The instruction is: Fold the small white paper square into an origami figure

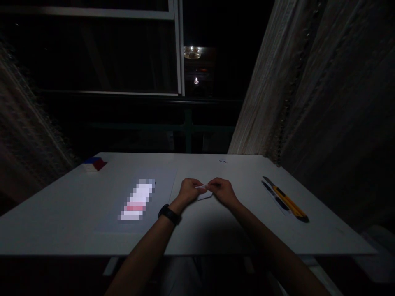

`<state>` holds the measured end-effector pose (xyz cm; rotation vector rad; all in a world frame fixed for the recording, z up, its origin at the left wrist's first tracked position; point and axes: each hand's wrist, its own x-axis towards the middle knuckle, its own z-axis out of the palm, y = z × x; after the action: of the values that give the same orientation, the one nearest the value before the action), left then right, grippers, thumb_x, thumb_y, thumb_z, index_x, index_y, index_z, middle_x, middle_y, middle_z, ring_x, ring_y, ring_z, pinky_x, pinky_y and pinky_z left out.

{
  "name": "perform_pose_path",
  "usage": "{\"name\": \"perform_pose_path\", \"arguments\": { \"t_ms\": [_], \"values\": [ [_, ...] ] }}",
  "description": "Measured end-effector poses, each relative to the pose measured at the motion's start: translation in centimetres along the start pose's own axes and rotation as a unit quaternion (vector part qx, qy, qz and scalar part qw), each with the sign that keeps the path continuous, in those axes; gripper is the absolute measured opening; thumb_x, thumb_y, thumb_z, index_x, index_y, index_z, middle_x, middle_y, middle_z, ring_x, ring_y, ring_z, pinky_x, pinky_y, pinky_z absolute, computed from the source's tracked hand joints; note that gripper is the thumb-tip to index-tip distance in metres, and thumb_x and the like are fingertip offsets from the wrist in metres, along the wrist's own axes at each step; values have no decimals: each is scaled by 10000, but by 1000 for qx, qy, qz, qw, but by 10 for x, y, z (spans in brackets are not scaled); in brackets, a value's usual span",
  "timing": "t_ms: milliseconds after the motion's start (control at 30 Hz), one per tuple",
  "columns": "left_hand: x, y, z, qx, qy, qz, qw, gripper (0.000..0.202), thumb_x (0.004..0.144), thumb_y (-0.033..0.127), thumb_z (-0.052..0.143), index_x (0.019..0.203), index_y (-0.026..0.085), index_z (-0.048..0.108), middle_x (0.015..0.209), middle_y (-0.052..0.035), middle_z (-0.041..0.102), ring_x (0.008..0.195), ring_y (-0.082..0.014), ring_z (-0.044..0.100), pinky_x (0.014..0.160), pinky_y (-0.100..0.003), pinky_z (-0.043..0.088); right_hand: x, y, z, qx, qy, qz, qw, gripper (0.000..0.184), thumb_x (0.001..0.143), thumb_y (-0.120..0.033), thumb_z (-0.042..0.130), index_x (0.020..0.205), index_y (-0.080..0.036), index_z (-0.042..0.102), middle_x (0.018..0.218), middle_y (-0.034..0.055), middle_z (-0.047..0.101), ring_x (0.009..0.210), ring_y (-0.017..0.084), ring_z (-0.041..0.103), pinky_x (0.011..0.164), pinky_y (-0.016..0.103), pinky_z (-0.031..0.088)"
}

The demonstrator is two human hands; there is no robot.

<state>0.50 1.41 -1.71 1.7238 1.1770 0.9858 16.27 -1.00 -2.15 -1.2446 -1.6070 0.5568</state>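
Observation:
My left hand point(189, 190) and my right hand point(222, 190) meet over the middle of a white table point(77, 213). Both pinch a small white piece of paper point(204, 191) between their fingertips, just above the tabletop. The paper's lower corner shows below the fingers. A dark watch point(169, 214) sits on my left wrist. The scene is dim, so the paper's exact shape is hard to make out.
A yellow utility knife point(289, 201) and a dark pen point(275, 197) lie at the right on the table. A blurred white and red patch point(137, 200) lies to the left. A red, white and blue block point(94, 164) sits at the far left corner. Curtains hang on both sides of a dark window.

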Motion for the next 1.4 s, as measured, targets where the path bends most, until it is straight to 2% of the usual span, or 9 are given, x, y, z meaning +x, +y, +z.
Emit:
{"name": "perform_pose_path", "arguments": {
  "t_ms": [167, 333, 500, 767, 933, 1033, 1200, 1300, 1400],
  "values": [
    [-2, 4, 2, 7, 2, 2, 1000, 258, 510, 318, 677, 654, 105, 668, 606, -43, 624, 556, -136, 536, 514, -235, 385, 0, -7, -3, -46, 20, -43, 998, 168, 657, -289, 620, 532, -181, 586, 580, 11, 544, 598, 140, 512, 580, 257, 390],
    [-3, 7, 2, 1, 6, 9, 1000, 242, 510, 313, 682, 638, 108, 664, 605, -44, 624, 569, -141, 544, 522, -236, 391, 2, -6, -6, -58, 17, -40, 997, 141, 653, -284, 629, 559, -183, 606, 589, 10, 568, 575, 132, 516, 559, 248, 383],
    [-5, 8, 2, -18, 3, -7, 1000, 240, 514, 289, 680, 656, 96, 664, 604, -48, 621, 548, -132, 536, 506, -231, 380, 4, -6, -10, -71, -20, -20, 997, 142, 646, -320, 634, 621, -181, 648, 609, 22, 624, 572, 141, 548, 559, 247, 388],
    [-4, 3, 2, -19, -4, -19, 1000, 252, 514, 290, 684, 665, 89, 662, 610, -48, 615, 542, -122, 523, 483, -218, 365, 3, -2, -11, -146, -19, -4, 989, 238, 664, -390, 607, 568, -172, 616, 518, 4, 573, 503, 122, 492, 494, 227, 324],
    [-6, 7, 1, -41, -19, -41, 998, 252, 478, 273, 713, 636, 87, 649, 568, -26, 591, 511, -102, 493, 475, -212, 350, 3, -3, -15, -193, -64, -94, 975, 253, 718, -383, 567, 561, -186, 586, 575, 5, 555, 572, 126, 478, 561, 237, 314],
    [-8, 13, 0, -79, -30, -66, 994, 270, 439, 273, 741, 602, 90, 626, 517, 4, 546, 472, -82, 458, 459, -206, 334, 2, -6, -15, -168, -90, -118, 975, 298, 774, -368, 499, 546, -182, 547, 578, -5, 518, 585, 120, 456, 581, 234, 316],
    [-10, 17, -1, -132, -45, -87, 986, 295, 429, 274, 754, 613, 98, 606, 519, 16, 533, 458, -74, 451, 452, -201, 329, 0, -4, -11, -49, -112, -64, 990, 232, 787, -342, 466, 658, -172, 557, 589, -28, 519, 577, 112, 466, 556, 214, 334],
    [-9, 14, -2, -116, -41, -82, 989, 283, 495, 311, 722, 652, 97, 625, 524, 0, 549, 455, -78, 452, 450, -203, 327, 2, 0, -10, -24, -118, -47, 992, 209, 781, -314, 466, 673, -166, 566, 604, -21, 543, 597, 119, 487, 575, 218, 351],
    [-6, 10, -3, -75, -14, -51, 996, 290, 535, 328, 691, 698, 90, 655, 603, -43, 609, 522, -108, 506, 494, -218, 363, 3, 3, -10, -30, -122, -48, 991, 185, 783, -272, 450, 705, -166, 581, 641, -7, 569, 632, 129, 507, 611, 229, 366]
  ]
}}
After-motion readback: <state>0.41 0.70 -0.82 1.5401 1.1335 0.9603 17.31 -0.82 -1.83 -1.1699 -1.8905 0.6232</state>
